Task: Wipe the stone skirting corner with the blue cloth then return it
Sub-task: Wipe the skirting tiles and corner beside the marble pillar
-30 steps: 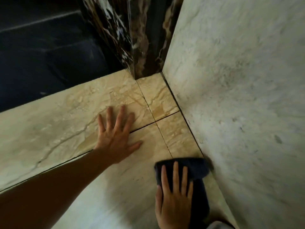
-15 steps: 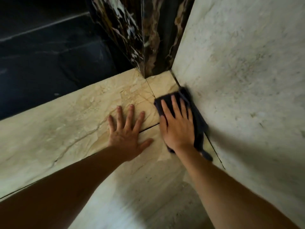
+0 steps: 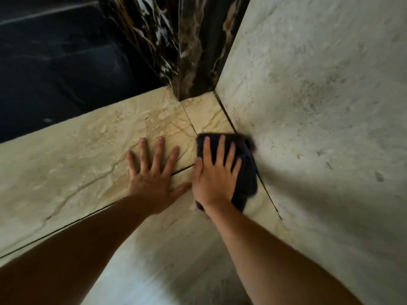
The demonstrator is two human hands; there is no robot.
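Observation:
A dark blue cloth (image 3: pixel 247 172) lies flat on the beige stone skirting (image 3: pixel 204 115), right where it meets the pale stone wall. My right hand (image 3: pixel 214 175) presses on the cloth with its fingers spread, covering most of it. The cloth's right edge touches the wall joint. Just to the left, my left hand (image 3: pixel 154 172) rests palm down on the beige stone, fingers apart, holding nothing. Its thumb nearly touches my right hand.
A dark veined marble column (image 3: pixel 182 51) rises at the corner behind the skirting. The pale rough wall (image 3: pixel 319 106) fills the right side. A dark floor (image 3: pixel 55 73) lies beyond the stone at the upper left. Pale stone (image 3: pixel 176 271) runs below my arms.
My right hand and the cloth slid from near me up toward the corner, then came back slightly along the wall joint. My left hand stayed planted on the stone.

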